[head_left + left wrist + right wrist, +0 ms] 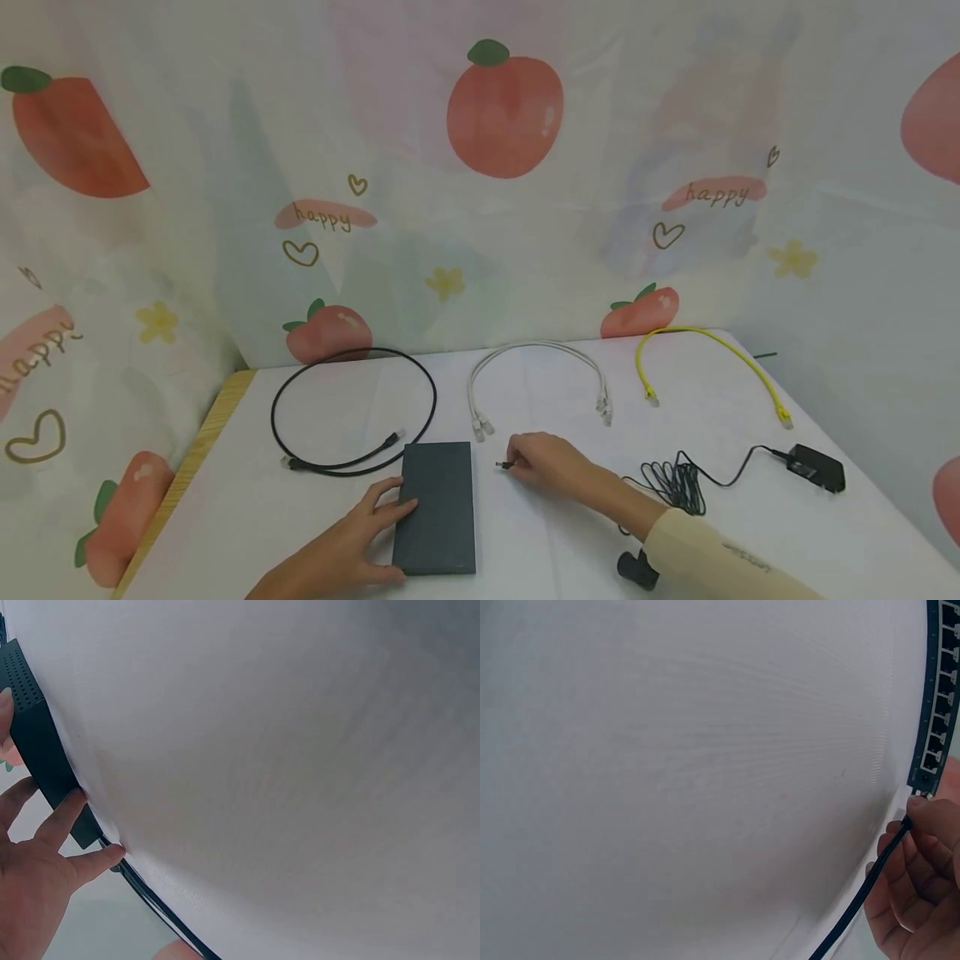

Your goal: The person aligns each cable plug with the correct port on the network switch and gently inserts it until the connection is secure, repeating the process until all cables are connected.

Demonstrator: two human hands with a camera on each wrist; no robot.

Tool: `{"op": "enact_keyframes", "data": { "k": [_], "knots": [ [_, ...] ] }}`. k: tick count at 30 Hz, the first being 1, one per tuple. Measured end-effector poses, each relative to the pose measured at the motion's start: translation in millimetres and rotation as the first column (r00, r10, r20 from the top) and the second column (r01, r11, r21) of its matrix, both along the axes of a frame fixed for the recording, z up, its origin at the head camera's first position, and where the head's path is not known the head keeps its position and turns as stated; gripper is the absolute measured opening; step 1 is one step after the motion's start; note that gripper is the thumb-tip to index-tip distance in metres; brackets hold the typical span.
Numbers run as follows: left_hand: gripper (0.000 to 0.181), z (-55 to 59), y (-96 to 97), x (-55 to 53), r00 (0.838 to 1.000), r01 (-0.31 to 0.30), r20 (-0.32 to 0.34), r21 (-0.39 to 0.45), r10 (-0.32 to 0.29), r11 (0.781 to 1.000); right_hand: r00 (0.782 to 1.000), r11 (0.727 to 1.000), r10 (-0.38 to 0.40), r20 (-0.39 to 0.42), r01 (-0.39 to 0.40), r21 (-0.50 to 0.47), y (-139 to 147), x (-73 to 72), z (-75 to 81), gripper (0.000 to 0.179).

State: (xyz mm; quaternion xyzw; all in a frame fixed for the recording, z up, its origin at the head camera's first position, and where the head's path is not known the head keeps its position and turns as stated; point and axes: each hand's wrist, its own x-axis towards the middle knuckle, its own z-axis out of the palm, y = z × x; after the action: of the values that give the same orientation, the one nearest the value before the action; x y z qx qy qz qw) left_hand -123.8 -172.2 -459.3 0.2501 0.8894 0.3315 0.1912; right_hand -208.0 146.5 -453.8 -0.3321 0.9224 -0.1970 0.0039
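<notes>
A dark network switch [438, 533] lies flat on the white table, its row of ports [939, 712] facing my right hand. My left hand [356, 533] rests spread along the switch's left side. One fingertip reaches over its top, and the thumb is at the near corner. To the right of the switch, my right hand [551, 467] pinches a black barrel power plug [505, 465] between thumb and fingers. The plug's tip points left towards the switch. In the right wrist view, the power cord [862, 896] trails down from the fingers, close by the end of the port row.
A looped black network cable [435, 392] lies behind the switch on the left. White cables [536, 342] and a yellow cable [705, 329] lie farther back. On the right are a bundled cord [675, 487] and its power adapter [816, 468]. A black cylindrical object [636, 571] sits beside my right sleeve.
</notes>
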Motion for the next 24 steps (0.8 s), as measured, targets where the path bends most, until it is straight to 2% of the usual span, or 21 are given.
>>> {"op": "enact_keyframes", "data": {
  "k": [13,24],
  "knots": [
    [0.081,-4.9,-2.3,-2.0,1.000,0.011,0.009,0.018,-0.011,1.000,1.000,1.000,-0.021,0.011,0.021,0.013,-18.4,-6.3,1.1,0.009],
    [0.079,-3.2,-1.5,-1.2,0.999,-0.003,0.037,0.018,0.003,1.000,0.999,0.999,-0.047,-0.005,0.047,0.014,-30.8,-5.1,-0.5,0.009]
  ]
}}
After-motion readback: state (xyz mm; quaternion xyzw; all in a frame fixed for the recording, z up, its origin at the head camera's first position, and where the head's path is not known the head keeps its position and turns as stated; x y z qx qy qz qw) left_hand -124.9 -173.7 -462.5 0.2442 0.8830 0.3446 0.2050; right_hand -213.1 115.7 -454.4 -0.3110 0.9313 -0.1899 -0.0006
